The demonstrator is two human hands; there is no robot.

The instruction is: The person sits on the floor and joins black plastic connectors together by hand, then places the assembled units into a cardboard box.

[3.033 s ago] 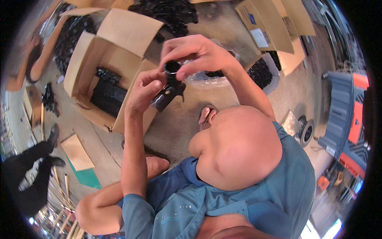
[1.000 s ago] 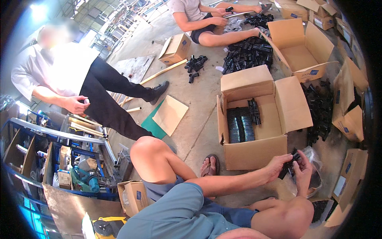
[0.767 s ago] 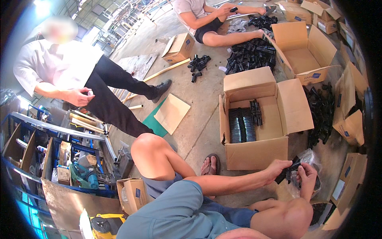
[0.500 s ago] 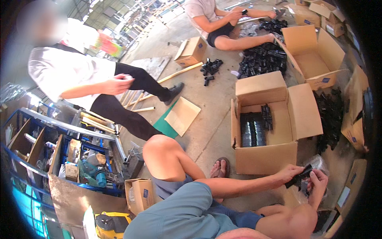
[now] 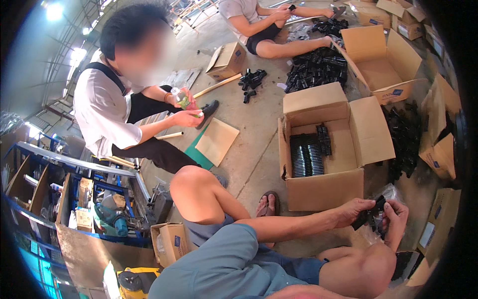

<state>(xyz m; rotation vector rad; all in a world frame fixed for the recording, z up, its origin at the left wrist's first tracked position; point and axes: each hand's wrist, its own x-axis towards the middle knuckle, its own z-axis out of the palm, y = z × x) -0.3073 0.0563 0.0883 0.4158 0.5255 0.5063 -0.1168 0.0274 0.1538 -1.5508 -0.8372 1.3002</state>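
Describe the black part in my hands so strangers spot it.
Find the open cardboard box with dark rows inside. Below its lower-right corner, your left hand and right hand hold the black part. Unlike pieces in the black heap nearby, it is held.

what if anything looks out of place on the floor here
A small cluster of black fittings lies loose on the floor, apart from the big black pile. Inside the nearest open box, a black clump breaks from the tidy rows of dark parts. No damage can be made out.
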